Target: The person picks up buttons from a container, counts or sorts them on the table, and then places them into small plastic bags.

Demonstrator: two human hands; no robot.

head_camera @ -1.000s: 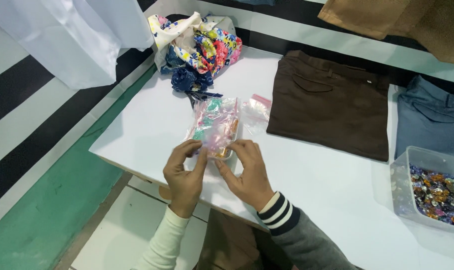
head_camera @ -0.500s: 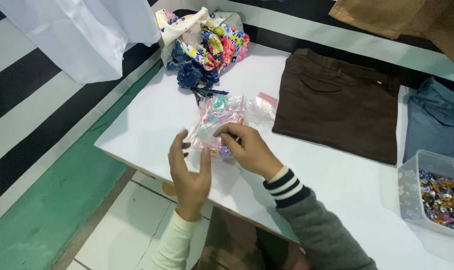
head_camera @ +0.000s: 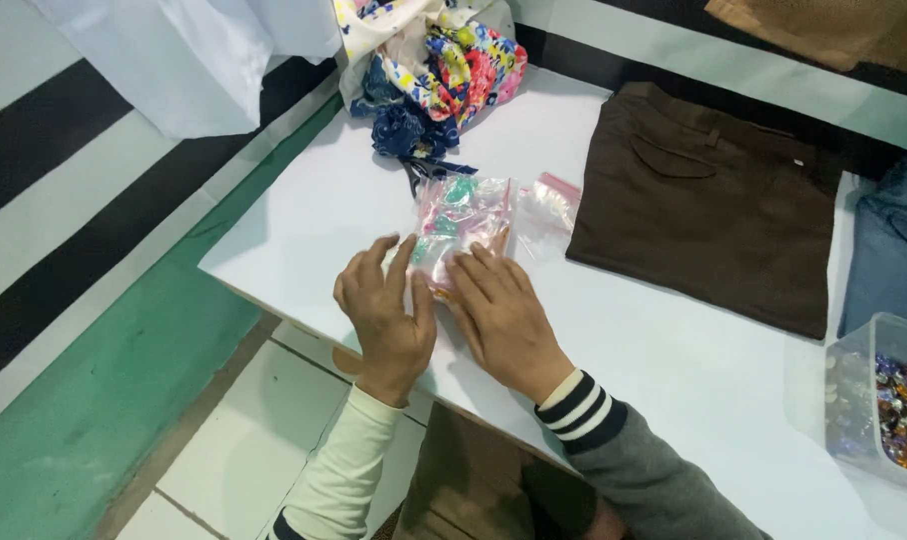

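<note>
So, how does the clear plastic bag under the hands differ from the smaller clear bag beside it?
The clear plastic bag with pink and green pieces is larger and pressed by the left hand and right hand. The smaller clear bag with a pink strip is untouched and shows no coloured pieces. Both lie flat on the white table.

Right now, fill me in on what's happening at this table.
A person presses both hands flat on a small clear plastic bag of colourful bits lying on a white table. The left hand and the right hand lie side by side on the bag's near end. A second small clear bag lies just beyond. Folded brown trousers lie to the right, a heap of patterned fabric at the far edge, and a clear tub of shiny pieces at the right edge.
</note>
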